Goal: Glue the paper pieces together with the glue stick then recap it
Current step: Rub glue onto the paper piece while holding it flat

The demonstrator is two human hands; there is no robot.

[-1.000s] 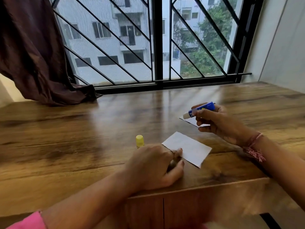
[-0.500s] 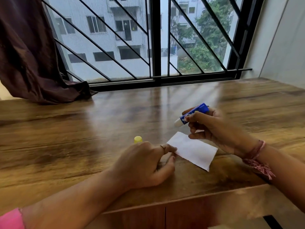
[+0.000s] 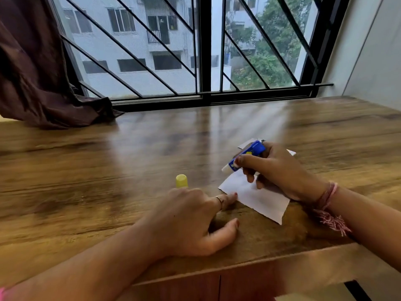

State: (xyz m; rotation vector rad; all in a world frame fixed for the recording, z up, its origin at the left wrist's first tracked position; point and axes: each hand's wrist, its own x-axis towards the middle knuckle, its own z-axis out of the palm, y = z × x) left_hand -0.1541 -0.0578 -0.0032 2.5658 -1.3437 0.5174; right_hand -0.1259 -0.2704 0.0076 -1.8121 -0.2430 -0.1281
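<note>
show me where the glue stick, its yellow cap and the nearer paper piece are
glue stick (image 3: 249,154): head view, on the blue barrel above the right hand's fingers.
yellow cap (image 3: 181,180): head view, on its side wall, standing on the table.
nearer paper piece (image 3: 260,198): head view, on its bare white middle.

glue stick (image 3: 246,156): blue, uncapped, tilted above near paper
cap (image 3: 181,180): yellow, upright, left of near paper
near paper (image 3: 258,197): white, flat
far paper (image 3: 247,143): behind it

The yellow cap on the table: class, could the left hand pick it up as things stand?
Probably yes. The yellow cap stands upright just beyond the left hand, whose fingers lie relaxed and hold nothing. Nothing lies between them, and the right hand with the glue stick is off to the side.
</note>
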